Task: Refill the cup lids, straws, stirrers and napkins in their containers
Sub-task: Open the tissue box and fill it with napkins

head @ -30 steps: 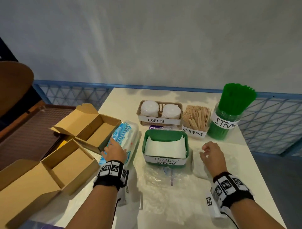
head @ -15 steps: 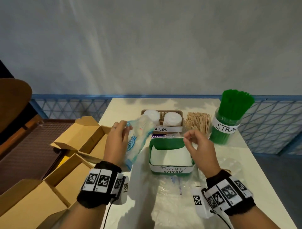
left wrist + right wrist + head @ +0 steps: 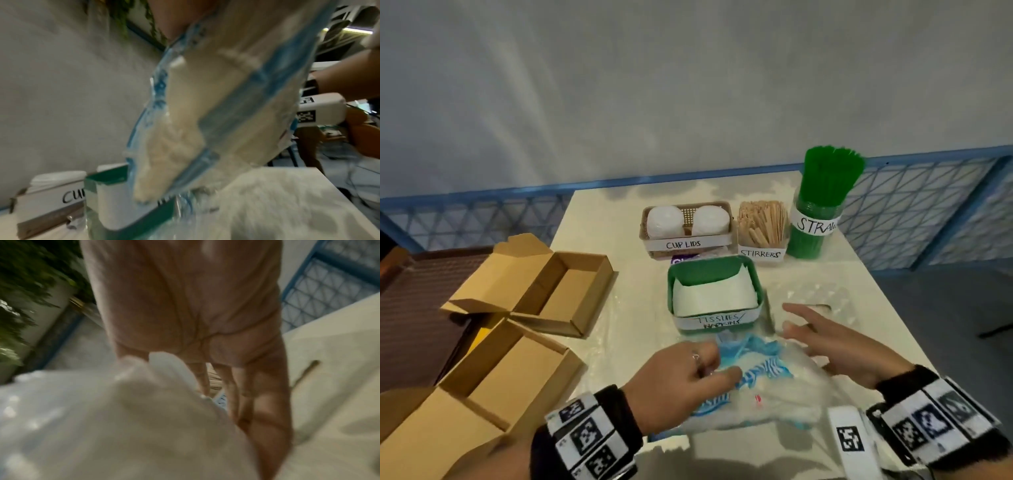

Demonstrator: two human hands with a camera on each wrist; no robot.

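The napkin pack (image 3: 753,387) has moved from beside the boxes to just before the green napkin tray (image 3: 714,270), left hand (image 3: 681,383) grip pinching its end, right hand (image 3: 835,346) fingers spread beside it: steady the pack, then tear.

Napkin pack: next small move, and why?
Probably bring the right hand onto the napkin pack and pull its torn blue end open. The left hand grips the pack just in front of the green napkin bin, while the right hovers beside it with straight fingers, holding nothing. The bin looks only part full.
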